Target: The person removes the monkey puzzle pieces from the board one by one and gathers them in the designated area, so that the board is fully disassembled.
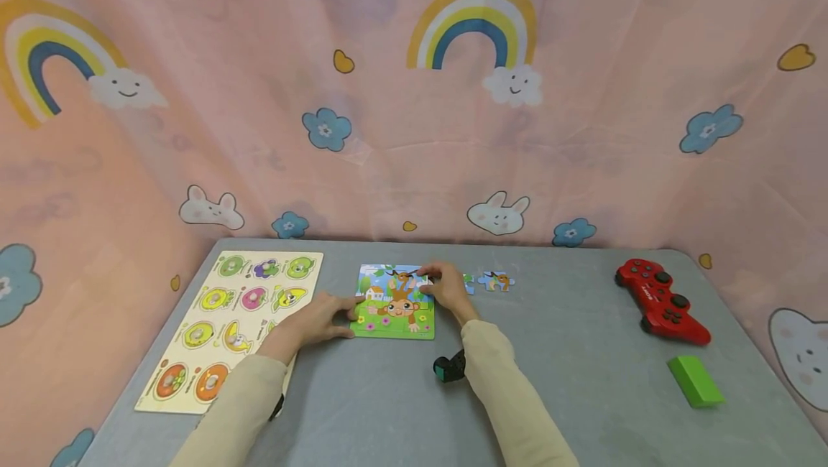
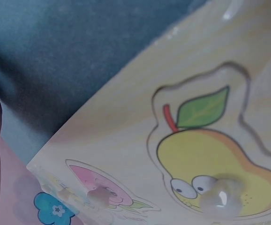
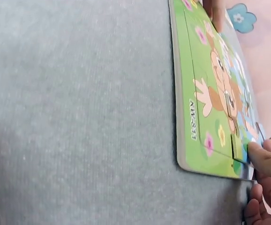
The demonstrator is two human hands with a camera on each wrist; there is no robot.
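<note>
A monkey jigsaw puzzle lies flat in its green-edged tray at the middle of the table. My left hand holds the tray's left edge, thumb nearer me and fingertips on the picture; the left wrist view catches only a sliver of it. At the puzzle's upper right, my right hand pinches a puzzle piece, largely covered by the fingers, against the picture. A narrow gap shows beside that piece in the right wrist view. Two loose pieces lie right of the hand: a brown-and-blue one and a partly hidden green one.
A cream fruit knob-puzzle board lies on the left, under the left forearm. Far right are a red game controller and a green block. A patterned pink curtain hangs behind the grey table.
</note>
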